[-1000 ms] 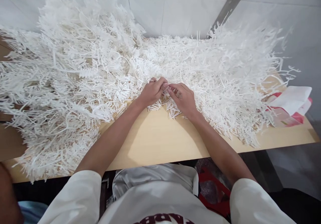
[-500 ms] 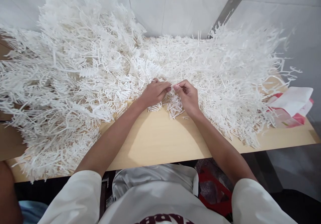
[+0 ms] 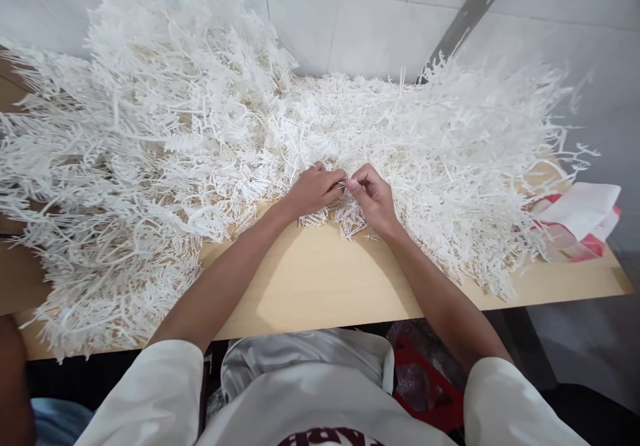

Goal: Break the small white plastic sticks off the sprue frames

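White plastic branched pieces (image 3: 190, 146) lie in a large tangled heap across the table. At the heap's front edge, my left hand (image 3: 316, 189) is closed with its fingers bent inward, pinching thin white plastic sprigs. My right hand (image 3: 373, 196) meets it from the right, thumb and forefinger pinched together on the same thin bits. The fingertips of both hands almost touch. Just below them, short loose white sticks (image 3: 350, 221) lie in a small pile on the wood. What sits deeper inside my left hand's fingers is hidden.
The light wooden table (image 3: 320, 279) has its front edge close to my body. A pink and white tissue pack (image 3: 580, 219) lies at the right end. Behind stands a tiled wall (image 3: 370, 26) with a grey metal post (image 3: 470, 16). Another person's arm (image 3: 13, 379) shows at lower left.
Both hands stay at the same spot, their fingertips slightly closer together. The whole view has shifted a little.
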Demonstrator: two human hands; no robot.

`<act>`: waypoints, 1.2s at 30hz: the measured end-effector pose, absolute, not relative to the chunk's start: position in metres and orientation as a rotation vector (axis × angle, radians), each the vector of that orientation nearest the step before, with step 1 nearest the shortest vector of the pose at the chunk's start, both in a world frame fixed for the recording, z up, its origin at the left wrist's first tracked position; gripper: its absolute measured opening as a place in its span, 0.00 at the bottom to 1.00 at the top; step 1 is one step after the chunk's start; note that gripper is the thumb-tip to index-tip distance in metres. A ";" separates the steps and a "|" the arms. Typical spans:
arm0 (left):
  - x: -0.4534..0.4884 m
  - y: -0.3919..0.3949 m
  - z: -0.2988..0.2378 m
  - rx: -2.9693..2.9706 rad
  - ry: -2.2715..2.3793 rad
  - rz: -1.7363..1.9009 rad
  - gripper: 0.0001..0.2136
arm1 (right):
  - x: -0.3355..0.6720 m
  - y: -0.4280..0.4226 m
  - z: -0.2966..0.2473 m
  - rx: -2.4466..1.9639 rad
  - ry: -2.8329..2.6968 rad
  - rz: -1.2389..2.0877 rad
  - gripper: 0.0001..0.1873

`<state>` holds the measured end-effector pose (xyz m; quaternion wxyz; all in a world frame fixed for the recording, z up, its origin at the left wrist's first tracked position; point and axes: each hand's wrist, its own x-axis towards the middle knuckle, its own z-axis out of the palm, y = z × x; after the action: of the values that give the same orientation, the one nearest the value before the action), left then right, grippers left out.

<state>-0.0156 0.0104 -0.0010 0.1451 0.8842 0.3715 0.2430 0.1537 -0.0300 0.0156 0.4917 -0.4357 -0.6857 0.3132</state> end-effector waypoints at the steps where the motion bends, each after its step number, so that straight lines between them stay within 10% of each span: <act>1: -0.015 0.010 -0.001 2.540 1.084 0.696 0.11 | 0.155 -0.029 0.015 -1.043 -1.675 0.758 0.15; 36: -0.022 0.018 -0.002 2.509 1.159 0.838 0.20 | 0.157 -0.025 0.009 -1.323 -1.939 0.319 0.13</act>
<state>-0.0221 0.0176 -0.0022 0.1263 0.8618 0.3982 0.2877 0.1573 -0.0254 0.0092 0.3767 -0.5174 -0.7582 0.1247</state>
